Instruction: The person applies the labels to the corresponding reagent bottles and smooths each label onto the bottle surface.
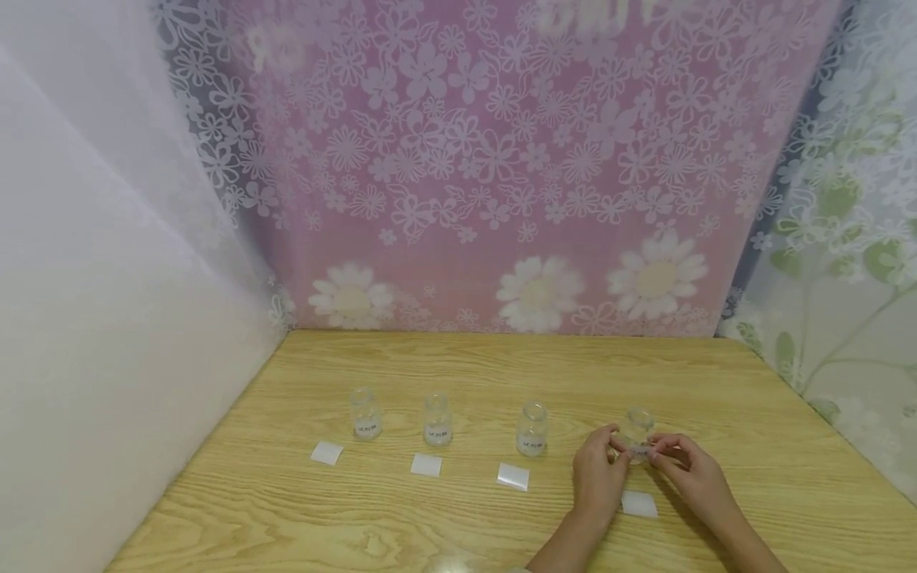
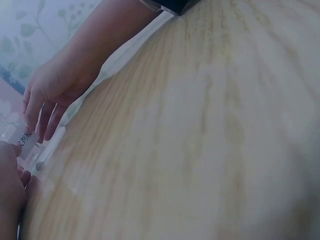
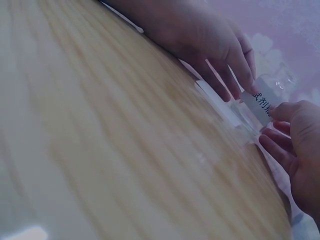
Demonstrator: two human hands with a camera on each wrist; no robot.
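Note:
At the right of the table, both hands are at a small clear glass bottle (image 1: 640,419). A white label (image 3: 259,103) with dark handwritten characters lies flat across its front. My left hand (image 1: 600,473) holds the label's left end with thumb and fingertips. Opposite it, my right hand (image 1: 691,477) pinches the other end. The right wrist view shows the left hand (image 3: 210,42) and the right hand (image 3: 305,145) on either side of the label. Fingers hide part of the bottle. Just in front of it lies a small white paper piece (image 1: 639,503).
Three more labelled glass bottles stand in a row to the left: a near one (image 1: 532,430), a middle one (image 1: 438,420) and a far one (image 1: 366,414). White paper pieces (image 1: 513,477) lie before them on the wooden table (image 1: 344,517). Floral curtains (image 1: 458,175) surround it.

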